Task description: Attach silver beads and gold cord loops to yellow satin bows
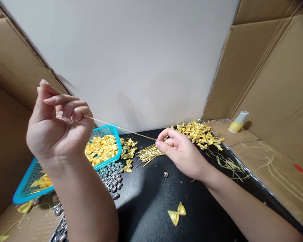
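A thin gold cord runs stretched between my two hands. My left hand is raised over the blue basket, palm toward me, its curled fingers closed on one end of the cord. Low over the table, my right hand pinches the other end between thumb and fingers. Just behind the right hand lies a bundle of cut gold cords. A single silver bell-like bead rests below that hand, and nearer to me is a lone yellow ribbon bow.
The blue basket holds many yellow bows. Silver beads are spread beside it. At the back right is a pile of bows with beads. Cord scraps and a thread spool lie to the right. Cardboard walls flank the black table.
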Tool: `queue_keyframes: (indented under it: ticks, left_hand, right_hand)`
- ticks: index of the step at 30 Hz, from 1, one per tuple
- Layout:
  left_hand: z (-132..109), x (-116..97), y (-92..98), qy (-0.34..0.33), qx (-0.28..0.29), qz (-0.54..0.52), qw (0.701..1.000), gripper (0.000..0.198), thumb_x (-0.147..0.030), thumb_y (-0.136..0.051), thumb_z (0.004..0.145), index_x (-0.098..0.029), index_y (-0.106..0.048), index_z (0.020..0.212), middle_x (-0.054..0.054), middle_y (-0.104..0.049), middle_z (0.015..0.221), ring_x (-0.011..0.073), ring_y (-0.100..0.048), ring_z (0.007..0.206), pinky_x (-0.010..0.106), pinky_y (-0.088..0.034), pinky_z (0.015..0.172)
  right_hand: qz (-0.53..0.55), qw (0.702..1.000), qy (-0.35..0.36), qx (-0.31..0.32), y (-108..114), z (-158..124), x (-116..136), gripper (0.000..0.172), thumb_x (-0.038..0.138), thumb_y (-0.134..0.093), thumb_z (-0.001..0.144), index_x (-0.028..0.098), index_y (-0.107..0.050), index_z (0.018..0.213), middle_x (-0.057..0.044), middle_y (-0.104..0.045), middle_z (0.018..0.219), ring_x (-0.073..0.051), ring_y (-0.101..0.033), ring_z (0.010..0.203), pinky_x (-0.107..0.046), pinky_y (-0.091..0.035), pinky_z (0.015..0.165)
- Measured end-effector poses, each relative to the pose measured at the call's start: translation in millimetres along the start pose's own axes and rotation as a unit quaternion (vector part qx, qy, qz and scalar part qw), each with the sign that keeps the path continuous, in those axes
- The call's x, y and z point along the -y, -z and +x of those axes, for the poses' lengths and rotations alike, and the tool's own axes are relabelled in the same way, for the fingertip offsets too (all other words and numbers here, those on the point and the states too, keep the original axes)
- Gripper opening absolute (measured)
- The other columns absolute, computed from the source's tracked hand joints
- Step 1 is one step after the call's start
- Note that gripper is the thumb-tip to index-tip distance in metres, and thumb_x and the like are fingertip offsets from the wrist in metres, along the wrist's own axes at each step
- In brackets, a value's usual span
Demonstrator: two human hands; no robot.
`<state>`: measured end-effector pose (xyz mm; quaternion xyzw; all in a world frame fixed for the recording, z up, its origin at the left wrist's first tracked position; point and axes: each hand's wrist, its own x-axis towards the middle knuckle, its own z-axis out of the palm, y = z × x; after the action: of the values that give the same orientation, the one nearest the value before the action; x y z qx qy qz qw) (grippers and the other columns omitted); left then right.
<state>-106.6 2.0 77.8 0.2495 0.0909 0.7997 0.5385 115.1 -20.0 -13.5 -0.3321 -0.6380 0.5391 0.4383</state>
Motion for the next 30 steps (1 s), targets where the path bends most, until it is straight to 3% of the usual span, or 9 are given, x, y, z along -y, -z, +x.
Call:
queue_keyframes:
  ticks: [11, 19, 30]
  left_hand:
    - [-1.8, -0.4, -0.3, -0.005, 0.012, 0.018, 1.0, 0.037, -0.034, -0.035, 0.104, -0.016, -0.057, 0.08, -0.005, -0.053, 0.045, 0.0047, -0.034, 0.038, 0.015, -0.029, 0.035]
    - [-4.4, 2.9, -7.4, -0.036, -0.02, -0.002, 0.999, 0.043, -0.043, -0.036, 0.102, -0.016, -0.057, 0.075, -0.007, -0.049, 0.043, 0.0021, -0.037, 0.037, 0.012, -0.028, 0.036]
    - [-1.7, -1.5, -6.6, -0.053, -0.038, -0.063, 0.996, 0.038, -0.038, -0.039, 0.102, -0.017, -0.056, 0.075, -0.008, -0.046, 0.043, 0.0014, -0.037, 0.037, 0.01, -0.029, 0.037]
  right_hand:
    - [-0.012, 1.0, -0.001, -0.003, 1.4, -0.3, 0.4, 0.013, 0.024, -0.056, 0.085, 0.019, -0.048, 0.076, 0.01, -0.037, 0.053, -0.005, -0.03, 0.048, -0.021, -0.023, 0.046]
    - [-0.013, 1.0, -0.002, 0.015, 0.6, -1.9, 1.4, 0.015, 0.023, -0.056, 0.083, 0.019, -0.047, 0.072, 0.01, -0.037, 0.052, -0.005, -0.028, 0.047, -0.021, -0.021, 0.046]
    - [-0.037, 0.999, -0.009, 0.038, 0.6, -2.3, 2.3, 0.013, 0.019, -0.056, 0.081, 0.018, -0.047, 0.071, 0.01, -0.035, 0.052, -0.004, -0.028, 0.047, -0.02, -0.02, 0.044]
